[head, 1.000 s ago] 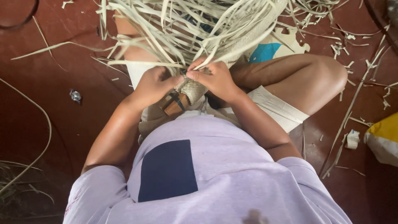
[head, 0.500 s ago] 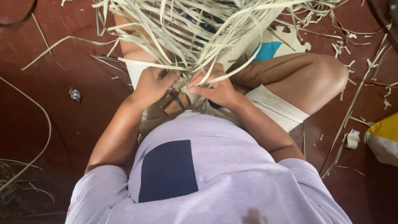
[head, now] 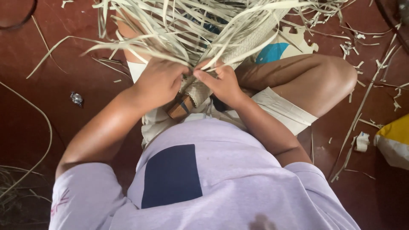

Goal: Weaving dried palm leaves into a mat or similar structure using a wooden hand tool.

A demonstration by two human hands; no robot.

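Far left on the dark red floor lies a small crumpled silver wrapper, and moving in, the left hand is curled tight, its grip closed on the pale dry leaf strips that fan upward from the lap. In the middle sits the pale woven-strip piece, resting on a brown wooden block between the knees, and the right hand pinches a strip at the weave's edge, fingers nearly shut. Off to the right, a yellow and white bag lies among scattered strip scraps.
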